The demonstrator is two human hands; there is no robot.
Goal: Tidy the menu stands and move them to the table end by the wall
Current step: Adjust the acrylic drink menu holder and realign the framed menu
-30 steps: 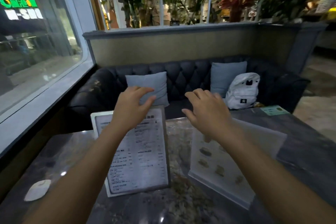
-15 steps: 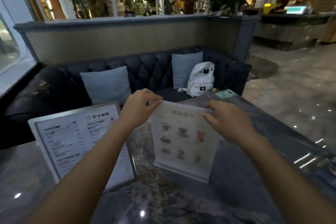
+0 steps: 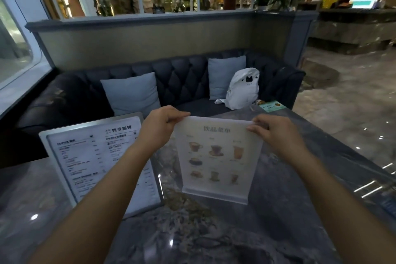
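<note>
A clear acrylic drinks menu stand [image 3: 216, 161] with pictures of cups stands upright on the dark marble table [image 3: 278, 210]. My left hand [image 3: 162, 128] pinches its top left corner and my right hand [image 3: 276, 135] pinches its top right corner. To its left a silver-framed text menu stand [image 3: 85, 161] leans back on the table, partly hidden behind my left forearm.
A dark tufted sofa [image 3: 182, 79] with two pale blue cushions and a white backpack [image 3: 244, 88] sits behind the table. A small green card [image 3: 272, 106] lies at the far right table corner. A window runs along the left; open floor lies to the right.
Both hands left the air above the menus and took hold of the drinks menu stand's top corners. The stand came from lying tilted to upright. The view swung to the right.
</note>
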